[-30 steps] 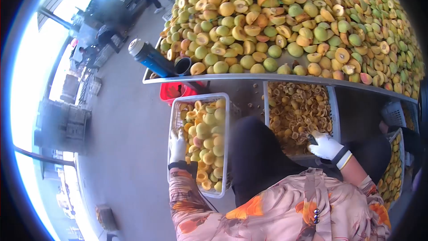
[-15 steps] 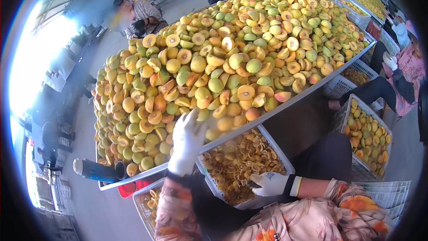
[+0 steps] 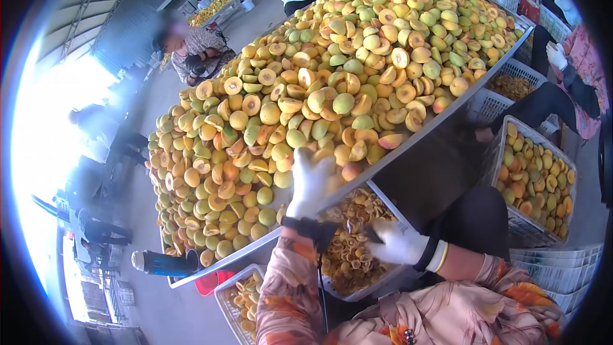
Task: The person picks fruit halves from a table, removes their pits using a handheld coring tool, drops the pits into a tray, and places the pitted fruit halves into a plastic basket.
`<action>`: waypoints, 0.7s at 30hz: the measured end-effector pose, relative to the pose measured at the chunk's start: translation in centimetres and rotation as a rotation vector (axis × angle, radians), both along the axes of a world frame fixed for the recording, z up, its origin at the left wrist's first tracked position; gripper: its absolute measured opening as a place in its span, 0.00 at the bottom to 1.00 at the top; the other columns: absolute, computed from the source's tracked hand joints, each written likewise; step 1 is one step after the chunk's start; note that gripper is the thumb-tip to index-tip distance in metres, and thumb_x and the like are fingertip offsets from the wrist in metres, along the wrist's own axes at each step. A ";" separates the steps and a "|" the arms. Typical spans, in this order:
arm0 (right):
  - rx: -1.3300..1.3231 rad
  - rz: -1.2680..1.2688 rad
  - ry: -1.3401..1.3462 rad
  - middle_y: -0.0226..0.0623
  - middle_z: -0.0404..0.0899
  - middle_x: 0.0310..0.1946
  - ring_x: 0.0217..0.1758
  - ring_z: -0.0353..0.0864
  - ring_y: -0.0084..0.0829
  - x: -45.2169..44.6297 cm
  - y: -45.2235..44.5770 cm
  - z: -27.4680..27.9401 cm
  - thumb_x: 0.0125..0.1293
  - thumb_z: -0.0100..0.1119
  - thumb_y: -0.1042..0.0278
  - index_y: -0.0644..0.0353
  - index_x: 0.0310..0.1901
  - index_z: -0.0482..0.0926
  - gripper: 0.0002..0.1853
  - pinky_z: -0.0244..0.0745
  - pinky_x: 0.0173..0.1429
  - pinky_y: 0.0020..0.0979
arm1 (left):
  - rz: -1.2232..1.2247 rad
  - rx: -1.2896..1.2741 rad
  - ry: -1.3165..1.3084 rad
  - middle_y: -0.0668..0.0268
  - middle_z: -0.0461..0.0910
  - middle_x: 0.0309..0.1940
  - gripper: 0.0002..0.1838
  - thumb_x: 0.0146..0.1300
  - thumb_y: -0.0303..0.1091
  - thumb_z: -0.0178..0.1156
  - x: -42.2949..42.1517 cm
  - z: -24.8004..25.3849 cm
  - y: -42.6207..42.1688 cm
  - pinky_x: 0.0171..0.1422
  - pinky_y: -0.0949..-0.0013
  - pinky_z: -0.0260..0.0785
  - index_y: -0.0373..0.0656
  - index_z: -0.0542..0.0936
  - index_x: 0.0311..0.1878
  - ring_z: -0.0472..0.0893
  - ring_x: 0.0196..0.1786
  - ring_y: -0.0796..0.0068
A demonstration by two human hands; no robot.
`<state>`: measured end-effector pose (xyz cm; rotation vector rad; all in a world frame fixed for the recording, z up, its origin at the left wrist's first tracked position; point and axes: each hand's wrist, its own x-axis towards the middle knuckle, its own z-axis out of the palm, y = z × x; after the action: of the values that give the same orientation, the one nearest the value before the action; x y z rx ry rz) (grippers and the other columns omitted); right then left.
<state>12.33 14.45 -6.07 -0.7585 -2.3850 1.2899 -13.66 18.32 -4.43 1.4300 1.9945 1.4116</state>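
A large heap of halved yellow peaches (image 3: 274, 115) fills a metal-edged table (image 3: 440, 115). My left hand (image 3: 310, 185), in a white glove, reaches over the near edge to the peaches. Its thumb and fingers look apart, though blurred. My right hand (image 3: 402, 244), also white-gloved, is above a crate (image 3: 391, 201) of brown-yellow fruit scraps (image 3: 348, 259). Its fingers are curled around a small dark thing (image 3: 373, 234), too blurred to name.
A crate of peach halves (image 3: 535, 182) stands by my right knee. Another crate (image 3: 239, 300) is at lower left, near a red container (image 3: 214, 281). A blue flask (image 3: 163, 262) lies at the table's left corner. Co-workers (image 3: 204, 57) sit around the table; one co-worker's gloved hand (image 3: 556, 55) is at right.
The view has turned, so the table sits differently in it. My left hand stays at the heap's near edge, its fingers closer to the rim. My right hand has lifted and blurred over the scraps.
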 end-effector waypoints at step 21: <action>0.091 0.268 0.444 0.49 0.84 0.34 0.37 0.86 0.55 0.5 -10.1 8.4 0.66 0.63 0.71 0.67 0.51 0.73 0.15 0.79 0.42 0.45 | 0.250 0.414 -0.600 0.64 0.85 0.31 0.14 0.74 0.35 0.59 14.4 9.5 -21.5 0.34 0.76 0.70 0.33 0.84 0.50 0.78 0.28 0.82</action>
<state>12.84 4.33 2.31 -0.1053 -2.2034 1.2751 0.71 -3.14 5.08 0.7453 1.5807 2.1458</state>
